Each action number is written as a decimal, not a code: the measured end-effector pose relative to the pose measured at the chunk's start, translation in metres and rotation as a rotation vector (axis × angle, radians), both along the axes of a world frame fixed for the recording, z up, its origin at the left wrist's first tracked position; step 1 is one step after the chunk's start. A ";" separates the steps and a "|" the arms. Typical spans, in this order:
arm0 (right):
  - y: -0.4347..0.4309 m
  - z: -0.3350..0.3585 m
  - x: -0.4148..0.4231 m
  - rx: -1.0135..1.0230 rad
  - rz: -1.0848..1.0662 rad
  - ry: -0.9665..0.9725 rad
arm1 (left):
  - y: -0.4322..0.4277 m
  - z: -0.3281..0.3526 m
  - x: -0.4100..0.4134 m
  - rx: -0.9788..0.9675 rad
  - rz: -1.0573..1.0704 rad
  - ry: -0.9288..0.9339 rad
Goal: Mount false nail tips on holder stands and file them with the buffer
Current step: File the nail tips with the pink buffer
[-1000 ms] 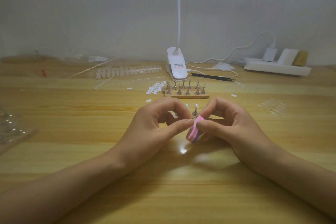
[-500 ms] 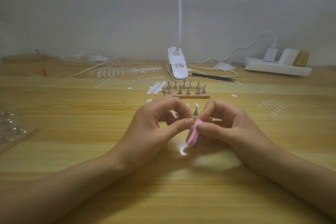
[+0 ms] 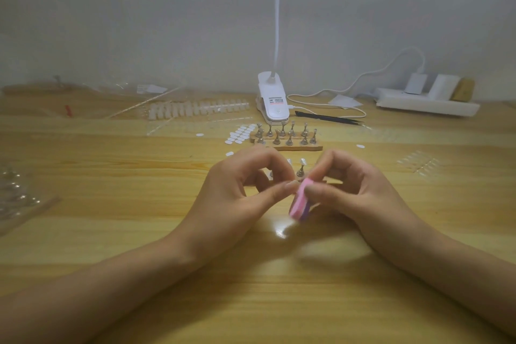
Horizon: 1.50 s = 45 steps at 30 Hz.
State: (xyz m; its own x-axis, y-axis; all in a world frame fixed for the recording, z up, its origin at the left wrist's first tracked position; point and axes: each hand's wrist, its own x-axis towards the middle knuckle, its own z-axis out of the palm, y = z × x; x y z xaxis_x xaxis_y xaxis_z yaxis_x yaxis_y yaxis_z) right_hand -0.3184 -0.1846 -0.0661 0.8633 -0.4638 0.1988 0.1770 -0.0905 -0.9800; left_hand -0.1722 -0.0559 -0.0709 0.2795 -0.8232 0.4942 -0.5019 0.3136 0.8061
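While the buffer (image 3: 300, 204) is gripped between the thumb and fingers of the right hand (image 3: 354, 190), its pink face is turned toward the left hand (image 3: 237, 195), just above the worktop (image 3: 111, 232). The left hand's thumb and forefinger are pinched together right at the buffer's upper end. What is pinched there is hidden by the fingertips; it is judged to be a tip, perhaps on its stand. Both forearms are rested on the worktop, and the hands meet at the centre of the view.

Just behind the hands, one stand (image 3: 301, 169) is seen upright. Farther back lie a wooden rack (image 3: 293, 148) of more stands, a patch of white pads (image 3: 240, 134), a row of spare tips (image 3: 195, 109), a clip lamp (image 3: 272, 103) and black tweezers (image 3: 329, 118).

The step in hand is judged to be filing. It is best done with the tip held firmly and low, so that it cannot twist or spring out of the pinch. The buffer should be laid flat against the edge and drawn in short, light strokes, with pressure kept even so that the thin plastic is not bent or gouged. The wrists are best left braced on the worktop for steadiness. Since the tip is covered by the fingers, the pinch should be turned now and then so that the filed edge can be checked.
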 end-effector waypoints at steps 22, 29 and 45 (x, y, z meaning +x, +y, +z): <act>-0.003 0.000 0.001 0.089 -0.032 -0.026 | 0.001 0.002 -0.003 0.029 0.009 0.045; -0.003 0.000 0.001 0.098 -0.031 -0.059 | 0.001 0.002 -0.003 0.039 -0.007 0.018; -0.004 -0.002 0.000 0.053 -0.029 -0.005 | 0.000 0.003 -0.003 0.062 -0.005 0.072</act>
State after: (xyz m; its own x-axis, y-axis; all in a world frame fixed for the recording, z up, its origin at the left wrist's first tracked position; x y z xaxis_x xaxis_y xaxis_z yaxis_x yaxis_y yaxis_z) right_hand -0.3187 -0.1887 -0.0677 0.8486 -0.4984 0.1773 0.1798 -0.0434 -0.9827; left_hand -0.1748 -0.0559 -0.0674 0.3087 -0.8528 0.4213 -0.4402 0.2646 0.8580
